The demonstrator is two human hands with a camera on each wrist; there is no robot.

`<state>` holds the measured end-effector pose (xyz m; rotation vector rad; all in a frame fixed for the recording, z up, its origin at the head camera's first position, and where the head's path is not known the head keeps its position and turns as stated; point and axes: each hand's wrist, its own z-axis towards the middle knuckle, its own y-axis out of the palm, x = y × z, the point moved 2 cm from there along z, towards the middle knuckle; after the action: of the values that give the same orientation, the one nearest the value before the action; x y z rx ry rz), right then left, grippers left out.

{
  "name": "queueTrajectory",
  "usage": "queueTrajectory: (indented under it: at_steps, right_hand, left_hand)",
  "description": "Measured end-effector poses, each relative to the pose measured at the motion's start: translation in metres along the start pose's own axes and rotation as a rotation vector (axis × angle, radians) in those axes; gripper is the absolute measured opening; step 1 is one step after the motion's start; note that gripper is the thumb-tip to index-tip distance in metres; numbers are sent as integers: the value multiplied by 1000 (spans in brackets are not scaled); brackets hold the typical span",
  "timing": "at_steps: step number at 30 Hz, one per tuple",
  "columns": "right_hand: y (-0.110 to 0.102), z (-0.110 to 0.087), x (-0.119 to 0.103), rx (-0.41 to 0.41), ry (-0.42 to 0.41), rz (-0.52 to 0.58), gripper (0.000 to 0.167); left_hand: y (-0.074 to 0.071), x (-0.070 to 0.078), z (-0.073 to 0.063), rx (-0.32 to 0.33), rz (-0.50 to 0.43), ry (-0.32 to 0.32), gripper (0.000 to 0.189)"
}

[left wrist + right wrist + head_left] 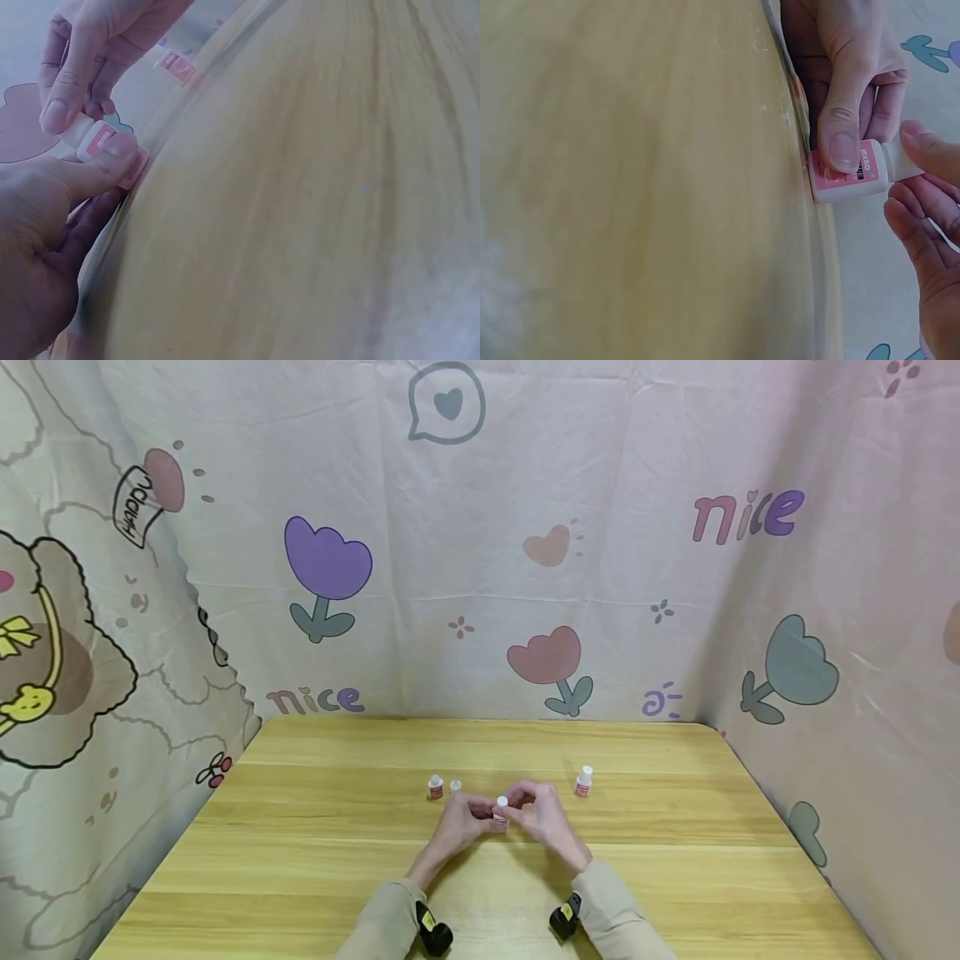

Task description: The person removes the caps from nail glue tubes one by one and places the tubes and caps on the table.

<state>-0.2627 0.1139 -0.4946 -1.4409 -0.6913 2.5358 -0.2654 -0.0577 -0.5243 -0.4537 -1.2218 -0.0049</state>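
A small white bottle (pixel 855 189) with a pink label stands upright at the middle of the wooden table, between both hands. My left hand (pixel 459 823) grips its body, the thumb lying across the label in the right wrist view. At the top, my right hand (pixel 547 818) pinches the white cap (pixel 902 162) between thumb and fingers. Just beyond the left hand are a similar bottle (pixel 436 788) with a red-pink label and a small white piece (pixel 455 786), partly hidden. Another such bottle (pixel 583 782) stands upright beyond the right hand.
The wooden table (pixel 315 843) runs back to a patterned curtain (pixel 465 568), which also hangs along the left and right sides. Black wrist cameras (pixel 435 935) are strapped at both sleeves, close over the front part of the table.
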Motion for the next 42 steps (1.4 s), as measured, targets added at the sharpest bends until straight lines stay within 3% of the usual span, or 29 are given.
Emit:
queueTrajectory:
  at_steps: [12,18,23,28,36,42]
  right_hand:
    - [0,-1,0,-32,-27,-36,12]
    - [-2,0,-3,-27,27,-35,14]
    - [-2,1,-7,-10,63,-44,16]
    - [-2,2,-8,-14,28,-34,14]
    - [-1,1,-8,-35,-67,-73,6]
    - [-2,1,-8,-30,-13,-78,9]
  left_hand:
    - [0,-1,-1,-42,-55,-13,14]
    - [1,-3,-1,-8,-31,10,18]
    - [2,-1,-2,23,22,-15,19]
    - [3,0,-1,19,38,-24,19]
    - [0,-1,-1,1,-9,-23,16]
    - [-1,-1,-1,-3,-25,-8,15]
